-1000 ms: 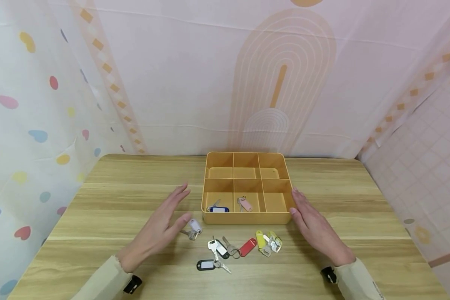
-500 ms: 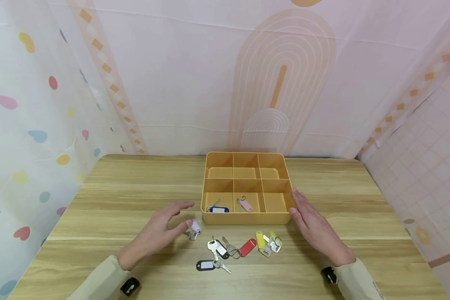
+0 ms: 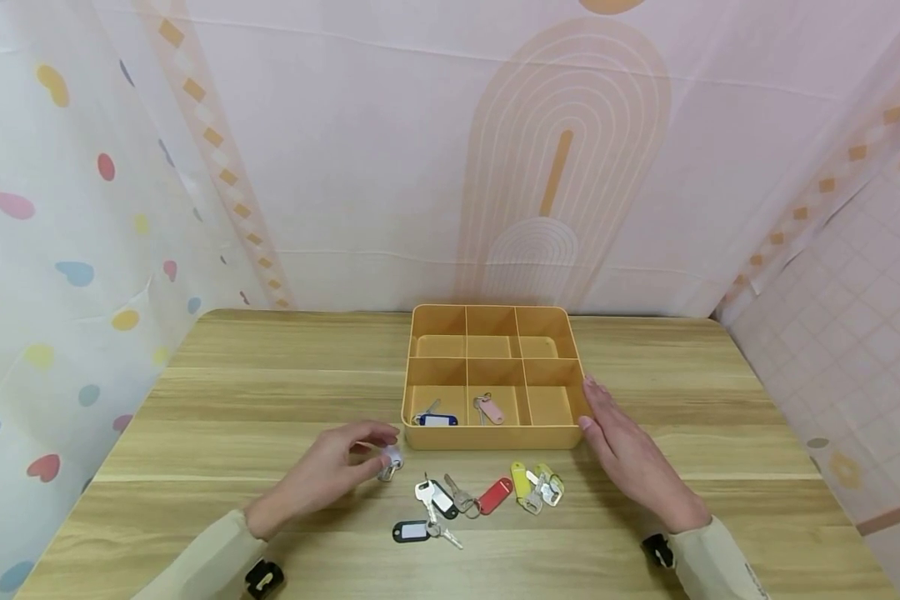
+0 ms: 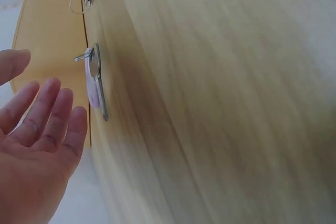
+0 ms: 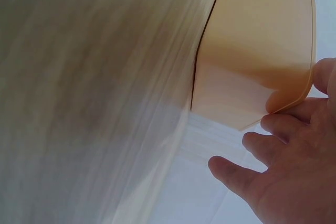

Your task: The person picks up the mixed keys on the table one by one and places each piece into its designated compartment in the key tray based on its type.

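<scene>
My left hand (image 3: pixel 333 467) reaches over a key with a lavender tag (image 3: pixel 394 455), at the front left of a yellow compartment box (image 3: pixel 495 437). The left wrist view shows the thumb and fingers spread apart, with the lavender-tagged key (image 4: pixel 95 72) lying on the table just beyond the fingertips. My right hand (image 3: pixel 633 454) rests against the box's front right corner, fingers along the side wall and thumb at the front. In the right wrist view, extended fingers touch the rim of the box (image 5: pixel 247 61).
A blue-tagged key (image 3: pixel 438 420) and a pink-tagged key (image 3: pixel 491 408) lie in separate front compartments. In front of the box lie keys with black tags (image 3: pixel 411 531), a red tag (image 3: pixel 496 495) and yellow tags (image 3: pixel 521 481) on the wooden table (image 3: pixel 270 400). A patterned cloth (image 3: pixel 360 167) hangs behind.
My left hand has come down and right onto the lavender-tagged key, its thumb and fingers drawing closer together. The right hand and the box have stayed put.
</scene>
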A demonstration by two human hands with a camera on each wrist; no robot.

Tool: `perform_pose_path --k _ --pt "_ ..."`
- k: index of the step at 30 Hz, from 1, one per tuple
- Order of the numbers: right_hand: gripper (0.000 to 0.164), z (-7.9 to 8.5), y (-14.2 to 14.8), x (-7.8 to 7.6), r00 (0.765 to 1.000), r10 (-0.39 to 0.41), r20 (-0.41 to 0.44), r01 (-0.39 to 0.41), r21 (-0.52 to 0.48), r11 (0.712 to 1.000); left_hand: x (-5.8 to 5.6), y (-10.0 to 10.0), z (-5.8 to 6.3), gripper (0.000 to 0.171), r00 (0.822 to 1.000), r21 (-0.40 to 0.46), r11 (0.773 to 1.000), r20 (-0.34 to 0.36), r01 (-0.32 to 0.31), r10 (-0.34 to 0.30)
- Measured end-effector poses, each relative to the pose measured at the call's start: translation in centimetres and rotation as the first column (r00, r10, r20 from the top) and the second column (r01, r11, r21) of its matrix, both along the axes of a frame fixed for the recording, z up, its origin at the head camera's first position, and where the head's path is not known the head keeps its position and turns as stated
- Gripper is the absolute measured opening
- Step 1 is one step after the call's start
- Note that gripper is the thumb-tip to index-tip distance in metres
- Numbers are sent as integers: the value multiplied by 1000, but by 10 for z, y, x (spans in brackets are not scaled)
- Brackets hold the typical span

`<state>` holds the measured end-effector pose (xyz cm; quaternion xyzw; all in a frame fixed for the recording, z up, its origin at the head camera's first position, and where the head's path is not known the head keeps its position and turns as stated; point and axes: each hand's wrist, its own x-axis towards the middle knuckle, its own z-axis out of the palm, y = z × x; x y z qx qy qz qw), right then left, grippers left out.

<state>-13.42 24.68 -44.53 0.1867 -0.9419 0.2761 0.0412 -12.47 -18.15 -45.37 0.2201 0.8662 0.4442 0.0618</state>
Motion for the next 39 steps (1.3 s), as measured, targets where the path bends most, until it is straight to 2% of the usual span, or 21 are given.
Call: perform_pose_path --k 5,18,28,39 --pt "61 0 0 0 1000 -1 -2 1 -4 1000 -2 5 -2 30 999 -25 1000 40 13 -12" --pt "62 0 0 0 1000 0 2 0 -5 1000 -6 9 -8 17 998 -72 996 -23 54 -56" --pt "61 -1 1 -1 1000 2 -5 -2 -3 1000 -5 11 -7 15 993 -109 991 -77 82 -91" --pt "61 0 0 -1 1000 1 -9 -1 1 1000 -3 11 -8 16 989 -140 989 -132 44 -63"
